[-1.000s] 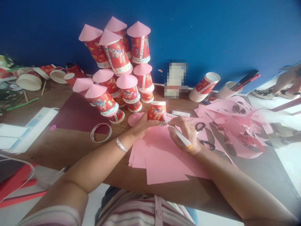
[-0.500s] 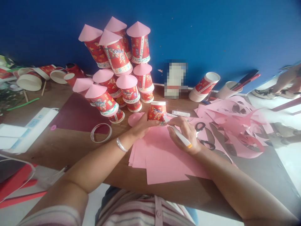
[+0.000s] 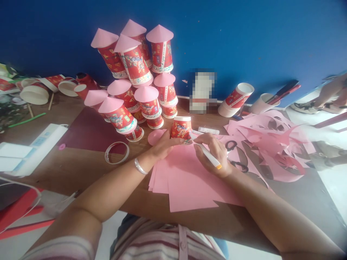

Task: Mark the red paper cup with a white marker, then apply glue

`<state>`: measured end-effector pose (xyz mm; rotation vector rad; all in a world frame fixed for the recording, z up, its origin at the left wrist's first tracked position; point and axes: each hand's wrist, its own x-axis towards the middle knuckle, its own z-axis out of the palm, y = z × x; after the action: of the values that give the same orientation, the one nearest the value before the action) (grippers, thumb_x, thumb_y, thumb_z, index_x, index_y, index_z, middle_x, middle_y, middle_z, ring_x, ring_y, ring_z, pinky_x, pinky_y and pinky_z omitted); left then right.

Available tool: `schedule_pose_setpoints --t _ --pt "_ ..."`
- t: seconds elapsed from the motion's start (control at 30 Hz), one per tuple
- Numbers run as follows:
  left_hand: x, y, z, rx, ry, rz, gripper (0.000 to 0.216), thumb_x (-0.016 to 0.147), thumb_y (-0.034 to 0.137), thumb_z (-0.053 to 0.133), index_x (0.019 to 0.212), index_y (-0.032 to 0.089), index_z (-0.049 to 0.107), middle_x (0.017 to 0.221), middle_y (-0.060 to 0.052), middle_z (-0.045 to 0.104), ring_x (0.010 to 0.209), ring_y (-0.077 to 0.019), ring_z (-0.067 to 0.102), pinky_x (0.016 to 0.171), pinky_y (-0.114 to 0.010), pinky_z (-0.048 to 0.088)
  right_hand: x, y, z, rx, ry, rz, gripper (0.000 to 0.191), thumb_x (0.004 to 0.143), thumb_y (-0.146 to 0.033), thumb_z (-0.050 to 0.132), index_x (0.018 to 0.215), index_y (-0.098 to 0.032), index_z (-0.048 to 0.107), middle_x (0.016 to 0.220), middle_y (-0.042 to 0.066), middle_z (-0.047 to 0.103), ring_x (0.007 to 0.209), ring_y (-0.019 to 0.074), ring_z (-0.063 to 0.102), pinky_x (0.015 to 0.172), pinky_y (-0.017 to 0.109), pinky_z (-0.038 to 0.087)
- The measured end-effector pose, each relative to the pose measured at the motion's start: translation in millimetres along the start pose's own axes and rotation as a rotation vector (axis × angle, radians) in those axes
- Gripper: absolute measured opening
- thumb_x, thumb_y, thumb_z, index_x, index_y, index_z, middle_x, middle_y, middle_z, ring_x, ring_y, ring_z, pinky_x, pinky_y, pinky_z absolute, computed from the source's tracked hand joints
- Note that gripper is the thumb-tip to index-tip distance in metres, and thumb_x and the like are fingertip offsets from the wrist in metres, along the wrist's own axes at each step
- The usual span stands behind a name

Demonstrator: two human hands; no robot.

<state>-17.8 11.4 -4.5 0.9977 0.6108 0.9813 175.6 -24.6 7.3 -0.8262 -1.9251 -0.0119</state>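
A red patterned paper cup point(image 3: 181, 129) is gripped by my left hand point(image 3: 164, 145) from its left and lower side, with its white end up. In my right hand point(image 3: 213, 155) is a white marker point(image 3: 208, 156) with an orange end, its tip at the cup's lower right edge. Beneath both hands lie pink paper sheets point(image 3: 189, 180). Just left of the cup is a pink paper disc or cone point(image 3: 156, 137), partly hidden by my left hand. Scissors with black handles point(image 3: 240, 166) rest by my right wrist, partly covered.
Several red cups with pink cone roofs point(image 3: 146, 97) stand stacked at the back left. A white ring point(image 3: 116, 152) lies on the table. Pink paper scraps point(image 3: 279, 144), a tilted cup stack point(image 3: 235, 100) and a pen cup point(image 3: 264, 103) are at right. A person's feet point(image 3: 311, 107) show beyond.
The marker has shifted very slightly at the cup's lower edge. Both hands keep their hold, and the cup stays almost still.
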Motion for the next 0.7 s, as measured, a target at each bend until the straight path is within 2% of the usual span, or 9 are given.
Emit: schedule_pose_setpoints --t 0.3,0.53,0.7 --pt "-0.9 0.3 0.0 0.018 0.01 -0.002 0.03 0.08 0.028 0.086 0.106 0.021 0.074 0.104 -0.005 0.078 0.105 -0.0261 0.072 0.1 -0.044 0.055 0.2 -2.7 -0.2 0.011 -0.007 0.01 0.012 0.098 -0.015 0.059 0.106 -0.025 0.059 0.084 0.001 0.071 0.07 0.0158 0.07 0.062 0.028 0.056" --pt "-0.9 -1.3 -1.3 0.022 0.024 -0.033 0.032 0.079 0.026 0.086 0.108 0.019 0.074 0.107 -0.006 0.079 0.115 -0.0279 0.07 0.105 -0.044 0.052 0.2 -3.8 -2.4 0.027 -0.018 -0.021 0.014 0.098 -0.015 0.059 0.108 -0.025 0.059 0.085 0.002 0.072 0.072 0.0172 0.071 0.064 0.03 0.058" --pt "-0.1 -2.7 -1.5 0.026 0.031 -0.017 0.03 0.078 0.028 0.087 0.104 0.019 0.074 0.105 -0.006 0.079 0.108 -0.0266 0.071 0.101 -0.043 0.053 0.4 -4.0 -3.9 0.028 -0.029 -0.032 0.018 0.096 -0.013 0.06 0.109 -0.024 0.059 0.085 0.002 0.072 0.072 0.0176 0.071 0.064 0.03 0.058"
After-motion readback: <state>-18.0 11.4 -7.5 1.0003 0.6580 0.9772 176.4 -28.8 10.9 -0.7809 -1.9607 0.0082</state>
